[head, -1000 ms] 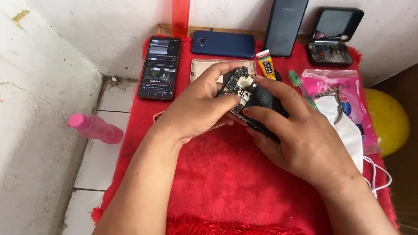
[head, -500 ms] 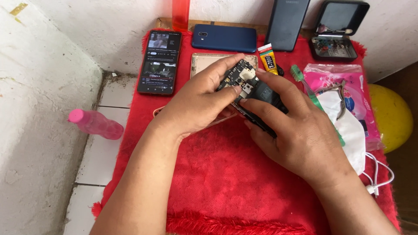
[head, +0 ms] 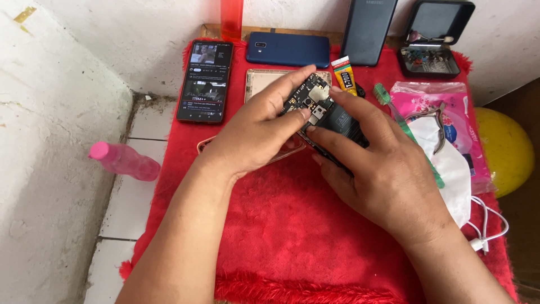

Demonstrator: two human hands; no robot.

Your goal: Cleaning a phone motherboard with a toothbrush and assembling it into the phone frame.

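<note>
**Two hands on an opened phone over a red mat**

I count four phones: one opened black phone with its circuit board bared, one black phone with a lit screen lying flat, one dark blue phone face down, and one dark phone leaning upright on the white wall. There is one fuzzy red cloth mat, one pink plastic bottle on the tiles beside it, one small glue tube, one green toothbrush, one open black case of small parts, one pink packet and one white face mask.

The hands hide most of the opened phone, which sits above the mat's middle, over a gold-coloured back cover.

The left hand curls loosely around the phone's near-left edge, fingers pressing on the board. The right hand grips it from the right, thumb and fingers closed on its body; it seems lifted slightly.
</note>
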